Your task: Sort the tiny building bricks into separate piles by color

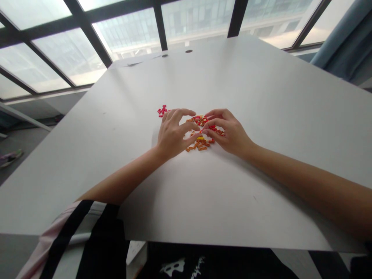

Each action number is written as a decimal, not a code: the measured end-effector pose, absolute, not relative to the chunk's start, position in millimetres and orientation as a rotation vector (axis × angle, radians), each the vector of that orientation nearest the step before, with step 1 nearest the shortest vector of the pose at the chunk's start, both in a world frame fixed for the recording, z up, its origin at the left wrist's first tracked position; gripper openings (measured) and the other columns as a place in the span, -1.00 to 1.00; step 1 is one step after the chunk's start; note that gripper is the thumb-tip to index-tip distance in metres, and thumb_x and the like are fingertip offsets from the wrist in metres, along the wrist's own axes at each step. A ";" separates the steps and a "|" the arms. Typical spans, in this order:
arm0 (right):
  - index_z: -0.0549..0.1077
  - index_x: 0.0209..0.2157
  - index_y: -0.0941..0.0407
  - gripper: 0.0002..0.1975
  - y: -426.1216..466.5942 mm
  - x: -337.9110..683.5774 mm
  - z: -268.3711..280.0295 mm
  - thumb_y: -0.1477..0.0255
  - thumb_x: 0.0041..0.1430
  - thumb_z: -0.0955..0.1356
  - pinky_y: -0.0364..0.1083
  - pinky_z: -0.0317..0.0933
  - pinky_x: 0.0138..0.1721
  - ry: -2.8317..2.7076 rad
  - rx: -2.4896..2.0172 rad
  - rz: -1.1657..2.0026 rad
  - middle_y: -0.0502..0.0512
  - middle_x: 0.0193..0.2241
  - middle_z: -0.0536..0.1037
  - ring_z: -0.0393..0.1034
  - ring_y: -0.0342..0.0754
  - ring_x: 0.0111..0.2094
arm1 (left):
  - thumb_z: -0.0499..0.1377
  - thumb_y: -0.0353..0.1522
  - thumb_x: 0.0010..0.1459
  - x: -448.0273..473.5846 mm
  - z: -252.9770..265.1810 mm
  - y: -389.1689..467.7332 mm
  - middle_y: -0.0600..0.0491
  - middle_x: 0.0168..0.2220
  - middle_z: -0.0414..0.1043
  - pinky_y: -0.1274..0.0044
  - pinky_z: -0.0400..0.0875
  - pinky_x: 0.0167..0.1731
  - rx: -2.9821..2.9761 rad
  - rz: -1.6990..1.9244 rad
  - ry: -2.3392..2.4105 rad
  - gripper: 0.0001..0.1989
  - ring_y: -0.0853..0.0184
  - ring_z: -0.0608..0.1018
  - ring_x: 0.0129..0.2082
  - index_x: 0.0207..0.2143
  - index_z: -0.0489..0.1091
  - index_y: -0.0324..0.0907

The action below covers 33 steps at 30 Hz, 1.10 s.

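My left hand (pixel 176 132) and my right hand (pixel 229 133) meet over a spread of small toy building bricks. Between the thumbs and fingertips of both hands is a tiny orange-red brick (pixel 200 132), mostly covered by the fingers. Right below lie several orange-brown bricks (pixel 200 145) and a few yellow bricks (pixel 200 138). A mixed heap of red and tan bricks (pixel 200 120) sits just beyond the fingertips, partly hidden by both hands. Past the left knuckles is a separate cluster of crimson bricks (pixel 162 111).
Everything rests on a large white table (pixel 279 104), its near edge close to my body. Two round holes (pixel 188 51) pierce the far end. Dark-framed windows (pixel 128 31) stand behind, and a blue curtain (pixel 345 42) hangs at right.
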State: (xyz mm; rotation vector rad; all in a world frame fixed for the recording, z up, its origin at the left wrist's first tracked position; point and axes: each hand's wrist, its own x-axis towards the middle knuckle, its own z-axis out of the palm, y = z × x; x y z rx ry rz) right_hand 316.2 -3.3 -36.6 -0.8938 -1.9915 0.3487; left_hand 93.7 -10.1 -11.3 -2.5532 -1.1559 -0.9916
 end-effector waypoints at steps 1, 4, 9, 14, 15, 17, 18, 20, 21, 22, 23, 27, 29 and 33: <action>0.60 -0.27 0.01 -0.91 -3.2 316.4 -36.8 0.32 0.29 0.44 0.21 0.41 0.10 -1.992 -0.895 0.360 0.18 -0.01 0.49 0.50 0.10 -0.06 | 0.36 -0.21 0.27 93.7 -11.3 -10.3 0.05 0.06 0.54 0.17 0.31 0.17 -2.550 -0.986 -1.160 -0.90 0.16 0.51 0.09 -0.29 0.54 0.02; 0.60 -0.27 0.00 -0.89 -3.8 316.5 -36.4 0.29 0.30 0.43 0.20 0.42 0.10 -1.997 -0.877 0.386 0.17 0.01 0.48 0.50 0.09 -0.06 | 0.36 -0.21 0.27 94.4 -11.4 -10.8 0.06 0.05 0.55 0.17 0.31 0.18 -2.539 -0.996 -1.155 -0.89 0.17 0.52 0.07 -0.31 0.54 0.02; 0.62 -0.26 -0.01 -0.86 -5.2 315.7 -35.6 0.27 0.34 0.41 0.18 0.42 0.11 -2.007 -0.819 0.372 0.17 0.00 0.48 0.47 0.09 -0.03 | 0.34 -0.20 0.29 94.7 -12.1 -11.0 0.07 0.03 0.57 0.20 0.31 0.17 -2.520 -1.005 -1.130 -0.86 0.18 0.53 0.06 -0.33 0.53 0.01; 0.63 -0.22 -0.04 -0.87 -2.6 316.4 -40.4 0.26 0.34 0.41 0.17 0.45 0.07 -2.000 -0.763 0.361 0.16 0.00 0.49 0.48 0.06 -0.03 | 0.33 -0.22 0.30 91.9 -16.1 -8.5 0.08 0.01 0.57 0.22 0.30 0.15 -2.510 -1.068 -1.034 -0.89 0.19 0.53 0.03 -0.30 0.55 0.01; 0.64 -0.21 -0.04 -0.86 -2.1 316.6 -41.3 0.26 0.34 0.41 0.17 0.46 0.06 -2.001 -0.751 0.357 0.16 0.00 0.49 0.49 0.06 -0.03 | 0.33 -0.23 0.30 91.6 -16.9 -8.1 0.08 0.00 0.57 0.23 0.30 0.15 -2.505 -1.081 -1.015 -0.90 0.20 0.53 0.03 -0.30 0.55 0.00; 0.64 -0.20 -0.05 -0.86 -1.4 316.8 -42.4 0.26 0.35 0.41 0.17 0.46 0.05 -2.006 -0.730 0.331 0.16 0.00 0.50 0.49 0.07 -0.02 | 0.34 -0.26 0.28 91.0 -18.0 -6.9 0.08 -0.01 0.57 0.23 0.29 0.15 -2.498 -1.106 -0.984 -0.92 0.19 0.53 0.02 -0.30 0.55 0.00; 0.65 -0.20 -0.05 -0.86 -1.3 316.9 -42.5 0.27 0.35 0.41 0.17 0.45 0.06 -2.011 -0.731 0.311 0.17 0.00 0.50 0.48 0.07 -0.02 | 0.35 -0.27 0.28 90.1 -18.3 -5.7 0.08 -0.01 0.57 0.23 0.29 0.14 -2.495 -1.117 -0.979 -0.93 0.19 0.53 0.02 -0.30 0.55 0.00; 0.65 -0.20 -0.06 -0.87 -1.0 317.4 -42.8 0.29 0.34 0.41 0.19 0.43 0.08 -2.020 -0.760 0.266 0.16 0.00 0.52 0.48 0.09 0.00 | 0.35 -0.29 0.26 85.7 -18.7 -1.0 0.08 -0.01 0.57 0.23 0.29 0.15 -2.483 -1.131 -1.026 -0.95 0.18 0.53 0.02 -0.31 0.56 0.01; 0.66 -0.20 -0.06 -0.87 -0.6 317.9 -43.2 0.30 0.34 0.41 0.20 0.42 0.08 -2.019 -0.785 0.242 0.16 -0.01 0.53 0.47 0.10 0.00 | 0.35 -0.30 0.25 81.4 -19.1 3.1 0.08 0.00 0.57 0.22 0.29 0.16 -2.468 -1.134 -1.083 -0.95 0.17 0.53 0.03 -0.31 0.56 0.01; 0.66 -0.21 -0.06 -0.87 -0.1 318.5 -43.8 0.31 0.34 0.41 0.20 0.42 0.08 -2.010 -0.815 0.220 0.17 -0.02 0.53 0.47 0.11 -0.01 | 0.35 -0.31 0.24 75.5 -19.7 8.4 0.07 0.00 0.56 0.20 0.28 0.17 -2.446 -1.136 -1.160 -0.96 0.15 0.53 0.04 -0.31 0.56 0.01; 0.66 -0.21 -0.04 -0.87 0.6 319.3 -44.8 0.32 0.33 0.41 0.20 0.43 0.06 -1.992 -0.847 0.201 0.17 -0.03 0.54 0.48 0.11 -0.02 | 0.34 -0.33 0.23 68.1 -20.7 14.8 0.07 0.01 0.56 0.19 0.27 0.18 -2.417 -1.134 -1.254 -0.97 0.14 0.52 0.05 -0.30 0.56 0.00; 0.66 -0.25 0.02 -0.87 3.4 321.5 -49.6 0.36 0.30 0.41 0.19 0.44 0.01 -1.913 -0.966 0.150 0.19 -0.09 0.55 0.48 0.12 -0.08 | 0.34 -0.34 0.16 29.2 -27.7 44.6 0.01 -0.05 0.56 0.16 0.30 0.18 -2.218 -1.140 -1.653 -0.98 0.11 0.54 0.02 -0.32 0.57 -0.04; 0.66 -0.26 0.03 -0.87 3.5 321.3 -50.8 0.37 0.29 0.41 0.20 0.43 0.01 -1.914 -0.994 0.148 0.19 -0.09 0.55 0.48 0.12 -0.08 | 0.34 -0.34 0.14 12.4 -31.8 55.7 -0.02 -0.09 0.58 0.15 0.30 0.20 -2.126 -1.107 -1.823 -0.98 0.08 0.54 0.03 -0.34 0.57 -0.07; 0.66 -0.27 0.05 -0.86 1.7 319.7 -49.5 0.36 0.28 0.41 0.20 0.43 0.00 -1.942 -1.002 0.184 0.21 -0.07 0.54 0.48 0.11 -0.11 | 0.32 -0.31 0.15 -1.9 -39.2 65.4 -0.05 -0.13 0.57 0.15 0.32 0.22 -2.107 -0.972 -2.001 -0.93 0.05 0.52 0.05 -0.31 0.59 -0.08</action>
